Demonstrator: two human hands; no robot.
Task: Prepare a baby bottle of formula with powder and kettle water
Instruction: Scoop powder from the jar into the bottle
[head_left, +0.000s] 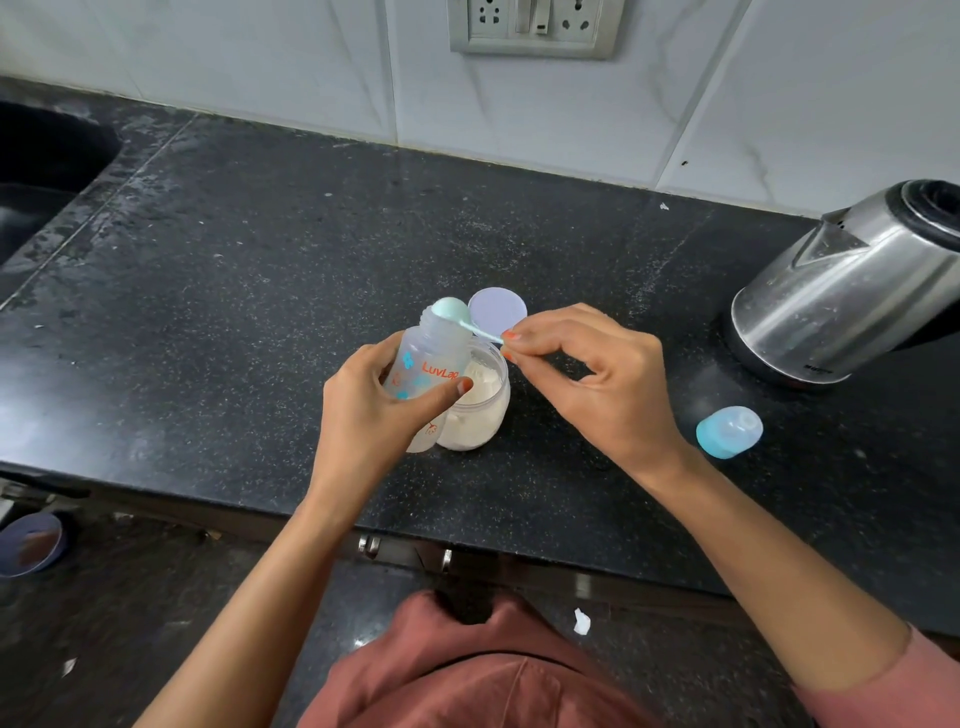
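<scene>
baby bottle (434, 358) in left hand (371, 415), tilted, open neck pointing away from the person, body leaning over the left rim of the powder jar (480, 410) (can't tell if the bottle base sits on the counter or is lifted)
left fingers curled round the bottle's lower body, thumb laid across the front just under the orange print
right hand (597, 379): thumb and index finger pinch the tail end of the teal scoop (451, 308), other fingers loosely curled under the palm and holding nothing
scoop bowl sits right at the bottle mouth, handle runs back over the jar to the pinch
jar is open with white powder inside; its lavender lid (497, 310) lies flat on the counter (234, 291) just behind it
blue bottle cap (729, 432) on its side, right of the right wrist, apart from it
steel kettle (852, 280) further right, near the back wall, well apart from both hands
open counter left of the bottle, up to the sink (47, 156) at far left
counter front edge runs under both forearms
</scene>
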